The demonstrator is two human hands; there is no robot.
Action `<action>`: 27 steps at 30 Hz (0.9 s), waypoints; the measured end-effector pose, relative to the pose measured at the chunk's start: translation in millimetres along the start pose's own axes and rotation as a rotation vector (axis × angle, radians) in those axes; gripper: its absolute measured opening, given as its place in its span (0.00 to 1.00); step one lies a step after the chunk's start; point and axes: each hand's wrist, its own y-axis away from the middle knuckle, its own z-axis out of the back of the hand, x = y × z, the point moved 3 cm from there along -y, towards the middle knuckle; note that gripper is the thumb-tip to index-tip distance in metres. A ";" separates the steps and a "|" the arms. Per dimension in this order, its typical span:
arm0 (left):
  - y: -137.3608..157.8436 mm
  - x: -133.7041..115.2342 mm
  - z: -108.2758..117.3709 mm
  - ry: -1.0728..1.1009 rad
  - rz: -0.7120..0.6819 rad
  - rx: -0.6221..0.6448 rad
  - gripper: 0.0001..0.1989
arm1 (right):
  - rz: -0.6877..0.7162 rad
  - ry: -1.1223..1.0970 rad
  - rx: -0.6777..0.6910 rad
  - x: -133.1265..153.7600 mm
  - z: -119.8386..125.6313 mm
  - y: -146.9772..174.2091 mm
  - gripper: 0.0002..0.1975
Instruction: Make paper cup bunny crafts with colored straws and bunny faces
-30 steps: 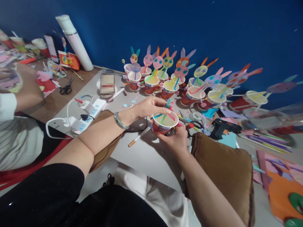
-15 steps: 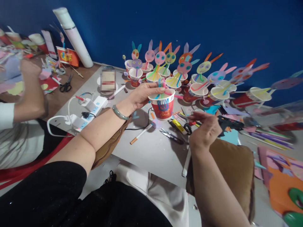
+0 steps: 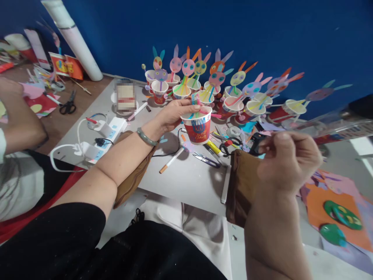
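Observation:
My left hand (image 3: 179, 112), with a bangle at its wrist, grips a red-and-white paper cup (image 3: 198, 128) at its rim. Its thumb and fingers also press against colourful straws (image 3: 196, 102) standing in the cup. To the right, above a brown cushion (image 3: 244, 175), my right hand (image 3: 288, 159) is closed with curled fingers; what they hold, if anything, is hidden. A black object (image 3: 256, 143) of unclear kind shows beside its fingertips. On the table below the cup lie small scissors (image 3: 206, 160), a yellow cutter (image 3: 214, 148) and a white marker (image 3: 171, 160).
Paper cups with paper rabbit heads (image 3: 217, 78) line the blue wall. A power strip (image 3: 109, 136) with plugs sits left, near a co-worker's arm (image 3: 23, 116). A tall white flask (image 3: 74, 42) leans behind. Orange paper (image 3: 335, 214) and a clear plastic package (image 3: 344, 128) are at right.
My right hand has moved right and nearer to me, its fingers now curled more tightly. The view has turned rightward. My left hand keeps its grip on the cup.

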 end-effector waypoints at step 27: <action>-0.7 23.8 -7.8 -0.531 0.015 0.210 0.13 | 0.107 0.237 0.145 -43.3 -40.5 -10.2 0.15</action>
